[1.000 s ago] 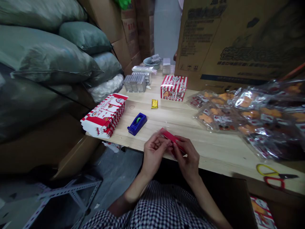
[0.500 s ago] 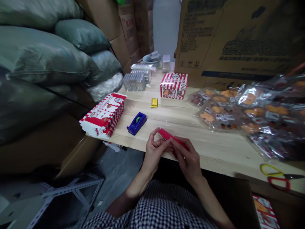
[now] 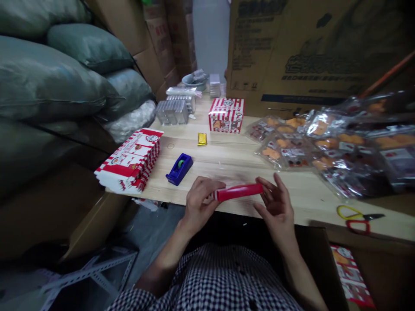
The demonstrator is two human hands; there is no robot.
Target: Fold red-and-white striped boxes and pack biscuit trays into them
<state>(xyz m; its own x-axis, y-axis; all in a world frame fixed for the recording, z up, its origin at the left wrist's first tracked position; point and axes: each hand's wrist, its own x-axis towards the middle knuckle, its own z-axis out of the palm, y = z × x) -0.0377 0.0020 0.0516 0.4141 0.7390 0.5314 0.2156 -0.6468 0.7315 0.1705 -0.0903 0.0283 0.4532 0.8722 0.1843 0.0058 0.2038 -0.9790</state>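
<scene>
Red piece [image 3: 240,192]: long and narrow, between the two hands, above the near edge of the wooden table [image 3: 223,151]; its far side is hidden.
Left hand [image 3: 201,199]: thumb and fingers clamped on the piece's left end; probably carrying most of its weight.
Right hand [image 3: 277,205]: thumb and fingers apart around the right end; light fingertip contact cannot be told. Spread likely leaves that end free to be turned or steadied.
Blue tape dispenser [image 3: 178,173]: just beyond the left hand, apart from it; placing suggests easy reach.
Carton stack [image 3: 128,160]: flat, red-and-white, at the table's left; piled presumably to save room.
Striped box [image 3: 226,116]: upright, farther back, perhaps out of the working area.
Gold packet [image 3: 202,139]: flat, between dispenser and box.
Clear bags [image 3: 285,153]: heaped at right.
Scissors [image 3: 359,217]: near edge, right, untouched.
</scene>
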